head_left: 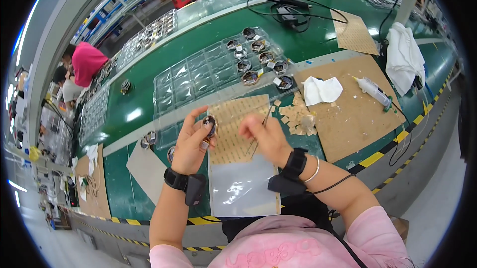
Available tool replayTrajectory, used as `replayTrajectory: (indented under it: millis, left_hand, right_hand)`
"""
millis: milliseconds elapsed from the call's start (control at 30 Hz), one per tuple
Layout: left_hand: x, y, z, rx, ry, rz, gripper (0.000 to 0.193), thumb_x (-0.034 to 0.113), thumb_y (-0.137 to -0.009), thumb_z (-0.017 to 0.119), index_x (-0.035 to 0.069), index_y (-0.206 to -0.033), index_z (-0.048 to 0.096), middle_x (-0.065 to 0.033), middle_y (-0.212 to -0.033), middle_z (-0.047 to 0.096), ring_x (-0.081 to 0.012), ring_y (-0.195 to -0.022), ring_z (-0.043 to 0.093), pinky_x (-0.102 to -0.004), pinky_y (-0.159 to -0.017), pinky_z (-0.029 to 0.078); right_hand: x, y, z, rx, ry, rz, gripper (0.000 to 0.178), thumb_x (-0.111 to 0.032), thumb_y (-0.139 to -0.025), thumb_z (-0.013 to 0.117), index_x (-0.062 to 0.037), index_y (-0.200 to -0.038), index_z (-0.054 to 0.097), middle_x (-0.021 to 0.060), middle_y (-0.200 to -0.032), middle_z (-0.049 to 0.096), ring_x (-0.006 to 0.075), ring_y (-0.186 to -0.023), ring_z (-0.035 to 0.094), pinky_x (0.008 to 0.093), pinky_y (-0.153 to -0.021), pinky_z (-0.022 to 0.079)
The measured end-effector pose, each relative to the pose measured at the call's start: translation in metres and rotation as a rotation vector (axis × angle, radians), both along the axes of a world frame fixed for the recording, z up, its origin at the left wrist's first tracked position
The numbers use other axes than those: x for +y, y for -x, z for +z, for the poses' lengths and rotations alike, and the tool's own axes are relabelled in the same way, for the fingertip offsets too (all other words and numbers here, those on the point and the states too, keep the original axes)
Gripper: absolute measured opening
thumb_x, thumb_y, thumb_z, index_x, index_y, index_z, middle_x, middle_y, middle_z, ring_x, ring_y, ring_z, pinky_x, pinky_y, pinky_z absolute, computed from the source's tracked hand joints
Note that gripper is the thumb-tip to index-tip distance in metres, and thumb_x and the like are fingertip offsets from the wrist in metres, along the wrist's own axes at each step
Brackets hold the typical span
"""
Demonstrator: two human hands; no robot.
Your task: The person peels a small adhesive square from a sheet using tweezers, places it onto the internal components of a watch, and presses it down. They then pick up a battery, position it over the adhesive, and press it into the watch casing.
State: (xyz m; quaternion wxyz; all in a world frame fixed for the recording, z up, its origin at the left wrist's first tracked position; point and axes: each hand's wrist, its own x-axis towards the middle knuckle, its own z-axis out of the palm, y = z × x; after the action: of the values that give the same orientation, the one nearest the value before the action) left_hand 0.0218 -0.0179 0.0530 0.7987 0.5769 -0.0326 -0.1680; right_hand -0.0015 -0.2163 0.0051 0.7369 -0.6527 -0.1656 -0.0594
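Observation:
My left hand (pixel 191 141) is closed around a small round electronic part (pixel 210 126) with a dark face and a metallic rim, like a watch body. To its right, my right hand (pixel 266 136), slightly blurred, grips metal tweezers (pixel 253 147) whose tips point down. Under the tweezers lies a tan sheet of adhesive pieces (pixel 231 148), its lower part a shiny pale film (pixel 243 188). Past my hands, a clear compartment tray (pixel 191 76) holds several similar round parts (pixel 249 77) on its right side. Small tan peeled squares (pixel 296 116) are heaped right of the sheet.
A brown board (pixel 348 124) at the right carries a white cloth (pixel 322 90) and a syringe (pixel 373 92). A black cabled tool (pixel 285 2) lies at the back. A white towel (pixel 405 57) hangs at the far right. At the far left sits a person in pink (pixel 88 63).

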Motion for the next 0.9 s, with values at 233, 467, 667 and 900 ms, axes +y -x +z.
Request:
replayTrajectory:
  millis: [233, 467, 667, 900]
  left_hand:
    - [0.023, 0.040, -0.026, 0.112, -0.225, -0.084, 0.036, 0.007, -0.090, 0.057, 0.007, -0.123, 0.043, -0.0011, -0.091, 0.057, -0.0069, -0.064, 0.049, -0.0188, -0.059, 0.041]
    - [0.015, 0.060, -0.043, 0.008, -0.351, -0.099, 0.038, 0.002, -0.087, 0.061, 0.006, -0.122, 0.046, 0.0008, -0.094, 0.056, -0.0045, -0.066, 0.048, -0.0181, -0.058, 0.039]
    - [-0.001, 0.071, -0.068, -0.256, -0.579, -0.044, 0.037, 0.001, -0.086, 0.060, 0.004, -0.121, 0.048, 0.0005, -0.094, 0.056, -0.0044, -0.065, 0.047, -0.0186, -0.054, 0.038]
    - [0.006, 0.090, -0.050, -0.111, -0.412, 0.032, 0.041, 0.002, -0.087, 0.058, 0.003, -0.126, 0.045, -0.0038, -0.102, 0.050, -0.0096, -0.081, 0.044, -0.0222, -0.069, 0.033]
  right_hand:
    - [0.001, -0.012, -0.003, 0.417, 0.081, 0.087, 0.058, -0.052, -0.099, 0.030, -0.0055, -0.084, 0.061, -0.0015, -0.070, 0.053, 0.0071, -0.057, 0.049, 0.0210, -0.053, 0.039]
    - [0.009, -0.017, -0.008, 0.430, 0.143, 0.089, 0.060, -0.056, -0.097, 0.031, -0.0055, -0.097, 0.062, 0.0000, -0.073, 0.057, 0.0067, -0.055, 0.050, 0.0205, -0.050, 0.040]
    - [0.004, -0.020, -0.027, 0.586, 0.117, 0.106, 0.054, -0.053, -0.097, 0.033, -0.0119, -0.126, 0.052, 0.0042, -0.105, 0.060, 0.0101, -0.075, 0.058, 0.0245, -0.056, 0.047]
    - [0.047, -0.038, -0.038, 0.278, 0.019, 0.026, 0.059, -0.052, -0.096, 0.038, -0.0025, -0.069, 0.057, 0.0114, -0.067, 0.062, 0.0191, -0.061, 0.061, 0.0351, -0.056, 0.047]
